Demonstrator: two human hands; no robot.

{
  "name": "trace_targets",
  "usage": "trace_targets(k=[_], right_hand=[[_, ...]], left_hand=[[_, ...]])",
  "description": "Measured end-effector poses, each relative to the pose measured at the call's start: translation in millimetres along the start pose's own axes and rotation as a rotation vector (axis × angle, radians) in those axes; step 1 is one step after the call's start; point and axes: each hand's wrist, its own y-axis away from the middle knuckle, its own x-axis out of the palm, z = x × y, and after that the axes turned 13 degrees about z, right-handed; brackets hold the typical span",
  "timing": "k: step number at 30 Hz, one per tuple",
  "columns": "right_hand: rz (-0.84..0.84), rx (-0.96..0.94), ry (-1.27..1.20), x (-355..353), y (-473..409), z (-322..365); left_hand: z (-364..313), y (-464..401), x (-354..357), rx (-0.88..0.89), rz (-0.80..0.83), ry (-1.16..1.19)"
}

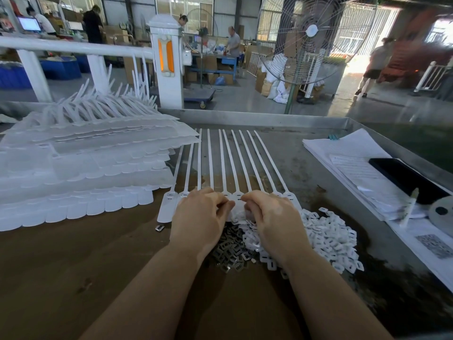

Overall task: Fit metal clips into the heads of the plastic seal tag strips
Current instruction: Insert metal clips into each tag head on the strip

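Workshop bench (73, 266) under me: my left hand (199, 219) and right hand (272, 217), fingers curled, seem to pinch at a strip head (237, 198). Metal clips (228, 251) beneath them look tiny, stiff, slippery; I'd take one by its edges.

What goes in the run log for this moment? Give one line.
step: fitting clip | left hand: on strip heads | right hand: pinching small part | metal clips: piled under wrists

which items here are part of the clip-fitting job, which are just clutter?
Job: seal tag strips, metal clips, white caps, left hand, right hand, stacked strips.
Clutter: papers, phone, fan.
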Motion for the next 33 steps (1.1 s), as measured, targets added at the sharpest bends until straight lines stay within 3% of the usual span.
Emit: trace_targets(k=[8,15,33], right_hand=[[0.015,0.014,-0.022,-0.1,-0.7,1.2],[-0.071,-0.002,0.001,-1.0,0.8,2.9],[-0.026,0.008,0.061,2.7,0.0,-1.6]], left_hand=[[-0.3,-0.1,0.0,0.003,-0.002,-0.008],[-0.4,0.7,0.1,0.001,0.012,-0.01],[-5.5,3.8,-6.9,-0.007,0.003,0.005]])
